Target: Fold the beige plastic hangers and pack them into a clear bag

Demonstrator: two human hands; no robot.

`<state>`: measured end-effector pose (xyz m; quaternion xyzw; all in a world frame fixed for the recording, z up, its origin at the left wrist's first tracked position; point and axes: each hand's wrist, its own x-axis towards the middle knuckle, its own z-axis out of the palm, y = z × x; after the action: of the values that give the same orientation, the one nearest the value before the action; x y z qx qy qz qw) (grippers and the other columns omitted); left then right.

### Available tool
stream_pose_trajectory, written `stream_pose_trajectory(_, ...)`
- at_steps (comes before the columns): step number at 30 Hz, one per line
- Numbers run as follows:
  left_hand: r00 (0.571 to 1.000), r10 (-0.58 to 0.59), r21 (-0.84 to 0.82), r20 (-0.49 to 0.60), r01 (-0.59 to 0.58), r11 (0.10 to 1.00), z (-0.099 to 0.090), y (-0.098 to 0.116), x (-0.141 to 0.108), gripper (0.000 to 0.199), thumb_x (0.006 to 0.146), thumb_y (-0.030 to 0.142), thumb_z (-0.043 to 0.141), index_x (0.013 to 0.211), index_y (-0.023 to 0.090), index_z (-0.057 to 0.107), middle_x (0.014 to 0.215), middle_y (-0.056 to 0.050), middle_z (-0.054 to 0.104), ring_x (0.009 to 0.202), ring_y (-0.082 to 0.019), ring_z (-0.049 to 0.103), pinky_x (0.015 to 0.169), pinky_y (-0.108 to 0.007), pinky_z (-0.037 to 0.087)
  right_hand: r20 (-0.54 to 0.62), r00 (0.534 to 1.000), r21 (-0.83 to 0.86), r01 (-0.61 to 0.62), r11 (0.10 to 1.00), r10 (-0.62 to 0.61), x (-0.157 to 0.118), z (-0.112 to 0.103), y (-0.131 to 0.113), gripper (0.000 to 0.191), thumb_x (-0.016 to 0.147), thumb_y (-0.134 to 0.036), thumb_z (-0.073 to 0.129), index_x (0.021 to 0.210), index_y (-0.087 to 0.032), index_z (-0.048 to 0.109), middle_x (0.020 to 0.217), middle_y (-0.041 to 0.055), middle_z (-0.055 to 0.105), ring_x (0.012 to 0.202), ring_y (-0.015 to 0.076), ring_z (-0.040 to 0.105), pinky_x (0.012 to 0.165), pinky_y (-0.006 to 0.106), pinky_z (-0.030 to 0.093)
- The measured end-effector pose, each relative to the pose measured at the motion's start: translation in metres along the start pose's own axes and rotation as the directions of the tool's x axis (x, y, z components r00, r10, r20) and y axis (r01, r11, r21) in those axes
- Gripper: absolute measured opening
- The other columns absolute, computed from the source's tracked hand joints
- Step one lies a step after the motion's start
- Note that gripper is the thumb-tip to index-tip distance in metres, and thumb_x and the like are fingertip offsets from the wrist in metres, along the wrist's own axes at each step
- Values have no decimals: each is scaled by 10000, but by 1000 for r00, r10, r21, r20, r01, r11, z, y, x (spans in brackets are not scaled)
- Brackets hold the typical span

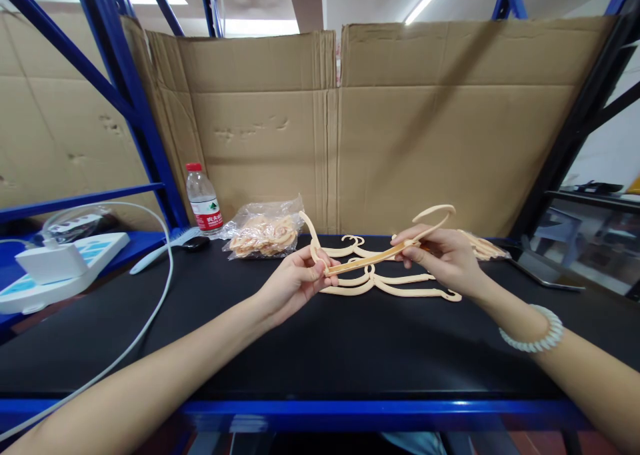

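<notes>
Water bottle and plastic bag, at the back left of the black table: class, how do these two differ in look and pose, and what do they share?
The bottle stands upright; the bag lies low and spread out.
The bottle keeps a firm shape, while the bag is crumpled.
The bottle has a red cap and a printed label; the bag shows beige pieces inside.
Both are see-through and sit near the cardboard.
</notes>
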<state>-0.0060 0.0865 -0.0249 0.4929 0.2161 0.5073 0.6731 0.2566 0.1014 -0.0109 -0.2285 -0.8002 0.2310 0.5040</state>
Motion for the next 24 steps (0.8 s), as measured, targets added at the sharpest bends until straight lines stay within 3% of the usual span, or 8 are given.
stream_pose_trajectory(10,991,106,50,-85,-102,994,0,-6,-2,244,618,147,818,691,127,586,728,-7,630,547,-65,578,531,-136,461,-38,995,-43,86,995,-88,-5,12,-1,118,908,-249,579,960,-192,669,898,55,647,652,136,607,573,257,542)
stream_pose_trajectory(14,979,163,54,-120,-157,986,1,-8,-3,244,632,155,810,693,129,575,717,2,625,522,-52,559,500,-123,439,-87,994,-47,65,997,-69,-6,19,-5,117,901,-238,586,972,-185,663,899,57,654,670,137,617,581,248,551)
stream_pose_trajectory(19,962,205,36,-178,-202,979,2,-9,-1,262,618,129,804,677,121,549,786,-26,658,586,-75,601,585,-150,496,-149,989,-5,21,1000,-21,-6,24,-14,117,880,-225,612,978,-171,643,782,33,651,645,130,619,603,243,553)
stream_pose_trajectory(24,939,163,8,-303,-168,986,4,-6,1,191,664,59,720,715,122,547,716,-10,628,560,-62,590,534,-115,473,-166,982,121,-74,990,94,-4,32,-19,134,871,-254,627,958,-152,634,732,29,649,642,131,626,603,235,544)
